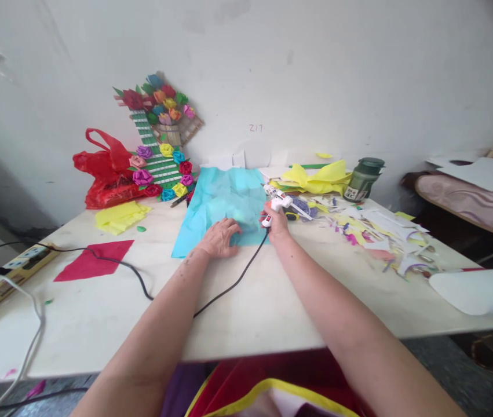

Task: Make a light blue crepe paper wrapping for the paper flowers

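the pale table carries everything. the blue tissue sheet lies at the middle of its far edge and runs from the wall toward the person, wrinkled. it looks very light, limp and easy to tear, so a flat palm or a pinch at a free corner should suit it better than a grab in the middle. at the far left corner a red plastic bag sits beside a paper-flower piece leaning on the wall. yellow paper, a green jar and cut scraps spread toward the right edge.

the left hand rests palm down on the sheet's near edge. its fingers are loose and slightly curled, clasping nothing, with the paper right under the fingertips. the right hand, at the sheet's near right corner, is closed round the handle of the glue gun. the gun looks small, rigid and probably hot at the tip. its black cord trails across the table toward the left edge.
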Demonstrator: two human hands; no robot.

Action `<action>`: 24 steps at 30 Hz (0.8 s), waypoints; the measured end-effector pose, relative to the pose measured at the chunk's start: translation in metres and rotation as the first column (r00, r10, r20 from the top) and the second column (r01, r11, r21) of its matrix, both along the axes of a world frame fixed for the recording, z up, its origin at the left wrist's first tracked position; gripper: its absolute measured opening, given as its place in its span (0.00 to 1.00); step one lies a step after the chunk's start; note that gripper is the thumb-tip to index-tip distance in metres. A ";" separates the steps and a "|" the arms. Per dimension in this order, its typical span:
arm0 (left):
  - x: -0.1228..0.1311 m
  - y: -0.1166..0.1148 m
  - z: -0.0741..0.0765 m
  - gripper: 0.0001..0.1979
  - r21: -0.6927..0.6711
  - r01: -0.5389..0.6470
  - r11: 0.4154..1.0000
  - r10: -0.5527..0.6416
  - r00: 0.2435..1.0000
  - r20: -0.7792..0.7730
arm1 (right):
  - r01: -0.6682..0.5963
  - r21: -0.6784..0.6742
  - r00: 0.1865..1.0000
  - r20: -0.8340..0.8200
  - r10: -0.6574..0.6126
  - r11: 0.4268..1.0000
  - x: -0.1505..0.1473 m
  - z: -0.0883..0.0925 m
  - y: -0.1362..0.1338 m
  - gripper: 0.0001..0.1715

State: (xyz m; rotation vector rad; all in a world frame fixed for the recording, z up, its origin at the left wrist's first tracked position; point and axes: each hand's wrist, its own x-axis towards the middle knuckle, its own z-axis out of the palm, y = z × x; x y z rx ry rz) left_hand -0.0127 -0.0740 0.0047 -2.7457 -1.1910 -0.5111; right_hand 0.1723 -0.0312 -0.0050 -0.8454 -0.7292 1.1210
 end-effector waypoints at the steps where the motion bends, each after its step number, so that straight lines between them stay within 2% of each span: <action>1: 0.000 0.000 0.000 0.20 -0.005 -0.002 1.000 0.002 1.000 -0.004 | 0.002 -0.003 1.000 -0.007 -0.002 1.000 0.001 0.000 0.000 0.21; 6: 0.000 -0.001 0.002 0.21 -0.027 0.010 1.000 -0.010 1.000 -0.015 | 0.031 -0.045 0.999 -0.036 -0.033 0.999 0.004 0.001 0.001 0.21; 12: -0.001 -0.001 0.001 0.21 -0.036 0.030 0.999 -0.030 1.000 0.004 | 0.138 -0.110 0.990 -0.010 -0.140 0.984 0.011 0.000 0.004 0.15; 24: -0.002 0.001 0.002 0.22 -0.040 0.036 0.999 -0.038 0.999 -0.038 | -0.015 -0.311 0.993 0.110 0.052 0.950 0.013 0.002 0.004 0.19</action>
